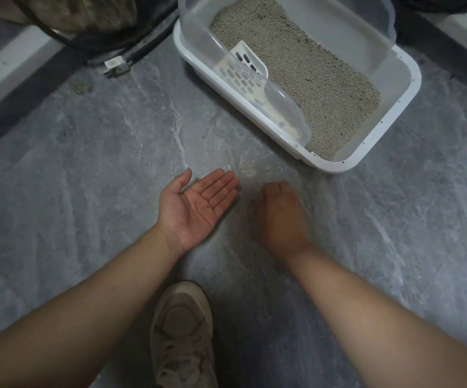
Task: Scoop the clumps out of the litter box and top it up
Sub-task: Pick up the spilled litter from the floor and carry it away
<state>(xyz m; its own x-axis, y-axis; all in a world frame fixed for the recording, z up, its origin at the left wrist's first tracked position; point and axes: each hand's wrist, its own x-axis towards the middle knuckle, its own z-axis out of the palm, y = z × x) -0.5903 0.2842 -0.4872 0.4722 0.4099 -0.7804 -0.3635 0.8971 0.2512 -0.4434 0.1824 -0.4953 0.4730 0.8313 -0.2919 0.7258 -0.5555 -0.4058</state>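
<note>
Litter box (pixel 411 88) sits beyond flat, palm-up left hand (pixel 198 204) and curled, empty-looking right hand (pixel 281 211).

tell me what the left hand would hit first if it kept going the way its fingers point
Probably the near white rim of the litter box; only bare floor lies between it and the left hand, though height is unclear.

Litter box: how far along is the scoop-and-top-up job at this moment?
Done: cannot be confirmed; the litter looks fairly even, with no obvious clumps, and no refill bag is in view. In hand: nothing. The left hand lies palm up and empty, the right hand palm down, fingers curled near the floor. The scoop rests inside the litter box, untouched. Left: possibly scooping and topping up.
</note>
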